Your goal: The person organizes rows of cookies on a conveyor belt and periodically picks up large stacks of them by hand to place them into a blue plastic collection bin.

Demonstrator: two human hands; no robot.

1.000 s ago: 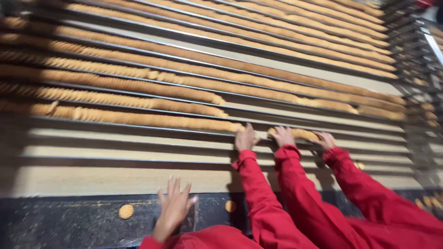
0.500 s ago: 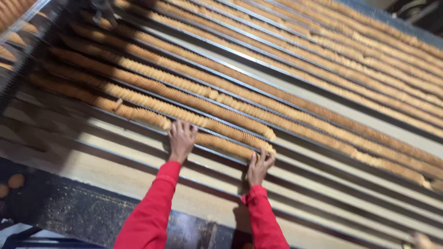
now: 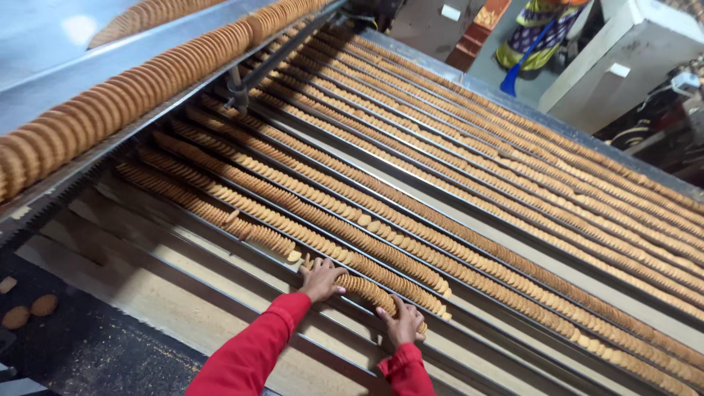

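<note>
At the near edge of the conveyor (image 3: 183,308), the left hand (image 3: 321,279) and the right hand (image 3: 402,324) bracket a short stack of round biscuits (image 3: 367,290) standing on edge in the nearest filled lane. Each hand has its palm and fingers pressed against one end of the stack; neither is closed into a fist, and the stack is squeezed between them, not gripped by one hand. The stack sits in the channel between two metal guide rails, just beyond several bare lanes. Risk: uneven pressure between the two palms would likely let the middle biscuits buckle upward and spill into the neighbouring lane or onto the bare lanes. Risk: the red sleeves (image 3: 249,352) lie across the rails and could catch on a rail edge. Risk: loose biscuits already lie flat just left of the left hand, a sign that the row breaks easily there. Stray biscuits (image 3: 29,312) lie on the dark floor off the near left corner. Farther out, parallel rows of biscuits run to the far right edge, and an upper chute (image 3: 110,110) carries a thicker row along the far left. Beyond the far edge: a white cabinet (image 3: 623,59) bearing a small pale rectangular label (image 3: 619,70), and a blue broom-like tool (image 3: 524,62). Any lettering is too small to make out.
</note>
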